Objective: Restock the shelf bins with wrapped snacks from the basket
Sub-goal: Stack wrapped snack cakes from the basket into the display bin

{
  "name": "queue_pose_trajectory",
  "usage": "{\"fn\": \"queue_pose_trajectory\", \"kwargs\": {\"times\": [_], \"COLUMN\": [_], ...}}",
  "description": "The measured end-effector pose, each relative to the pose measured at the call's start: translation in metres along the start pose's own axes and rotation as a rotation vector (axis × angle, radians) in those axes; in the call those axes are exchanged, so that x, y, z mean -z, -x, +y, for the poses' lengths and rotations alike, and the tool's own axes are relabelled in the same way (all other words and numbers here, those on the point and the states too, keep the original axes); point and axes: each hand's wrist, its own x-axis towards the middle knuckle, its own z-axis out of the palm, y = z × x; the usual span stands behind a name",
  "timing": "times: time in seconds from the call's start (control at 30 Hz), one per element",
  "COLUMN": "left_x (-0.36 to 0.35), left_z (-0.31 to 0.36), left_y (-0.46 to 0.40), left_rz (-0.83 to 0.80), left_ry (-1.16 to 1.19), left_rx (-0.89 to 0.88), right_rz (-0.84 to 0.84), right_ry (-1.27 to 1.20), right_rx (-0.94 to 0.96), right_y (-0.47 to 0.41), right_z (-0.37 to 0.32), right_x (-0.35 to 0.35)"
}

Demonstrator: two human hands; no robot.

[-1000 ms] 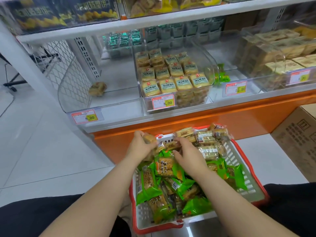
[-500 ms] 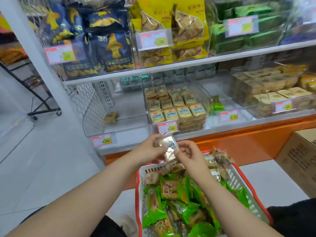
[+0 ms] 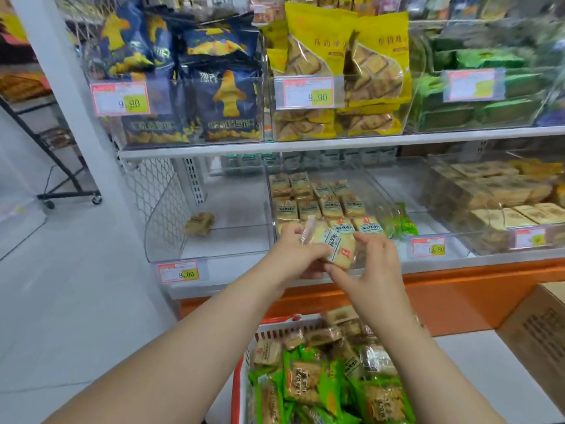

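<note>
Snack pkt (image 3: pixel 331 244) held btwn left hand (image 3: pixel 295 250) & right hand (image 3: pixel 374 261).

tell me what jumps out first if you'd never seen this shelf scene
Dead centre, the left hand and right hand hold pale wrapped snacks up in front of the clear middle bin of matching packets on the lower shelf. Below them a red-rimmed basket brims with green-wrapped snacks. Above, navy snack bags and yellow cracker bags fill the upper shelf.
</note>
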Motion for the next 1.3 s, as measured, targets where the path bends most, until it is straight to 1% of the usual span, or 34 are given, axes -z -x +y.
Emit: {"fn": "queue_pose_trajectory", "kwargs": {"times": [0.07, 0.13, 0.23, 0.33, 0.47, 0.5, 0.57, 0.67, 0.73, 0.83, 0.9, 0.97, 1.03, 1.1, 1.2, 1.3], "left_x": [0.002, 0.000, -0.005, -0.012, -0.014, -0.015, -0.022, -0.026, -0.022, -0.009, 0.003, 0.018, 0.031, 0.037, 0.042, 0.047], "left_z": [0.004, 0.008, 0.007, 0.004, 0.012, 0.013, 0.015, 0.016, 0.018, 0.020, 0.022, 0.024, 0.023, 0.018, 0.014, 0.013], "left_y": [-0.002, -0.004, -0.007, -0.010, -0.011, -0.010, -0.009, -0.013, -0.020, -0.029, -0.035, -0.039, -0.043, -0.049, -0.055, -0.059], "left_rz": [-0.014, -0.038, 0.003, 0.065, 0.186, 0.203, 0.241, 0.319, 0.334, 0.313, 0.367, 0.438, 0.441, 0.400, 0.360, 0.357], "left_ry": [0.111, 0.143, 0.199, 0.272, 0.278, 0.245, 0.141, -0.005, -0.126, -0.336, -0.541, -0.671, -0.678, -0.669, -0.680, -0.730], "left_rx": [0.005, -0.001, 0.003, 0.018, -0.095, -0.130, -0.166, -0.188, -0.189, -0.215, -0.298, -0.311, -0.256, -0.215, -0.195, -0.191], "right_rz": [0.033, 0.056, 0.094, -0.014, -0.165, -0.169, -0.117, -0.023, -0.015, -0.051, -0.031, -0.030, -0.047, -0.078, -0.136, -0.271], "right_ry": [-0.078, -0.233, -0.370, -0.471, -0.408, -0.423, -0.403, -0.156, -0.026, 0.012, 0.003, 0.045, 0.100, 0.140, 0.163, 0.274], "right_rx": [-0.084, -0.181, -0.207, -0.153, -0.122, -0.126, -0.112, -0.039, 0.020, -0.021, -0.066, -0.112, -0.170, -0.188, -0.217, -0.256], "right_y": [-0.006, -0.009, -0.008, -0.006, -0.014, -0.018, -0.026, -0.039, -0.046, -0.061, -0.085, -0.119, -0.156, -0.186, -0.217, -0.236], "right_z": [-0.001, -0.001, -0.003, -0.007, -0.011, -0.014, -0.021, -0.026, -0.026, -0.021, -0.014, -0.005, 0.003, 0.010, 0.018, 0.025], "right_x": [0.000, -0.004, -0.010, -0.017, -0.012, -0.010, -0.010, -0.015, -0.018, -0.021, -0.022, -0.027, -0.035, -0.044, -0.062, -0.075]}}
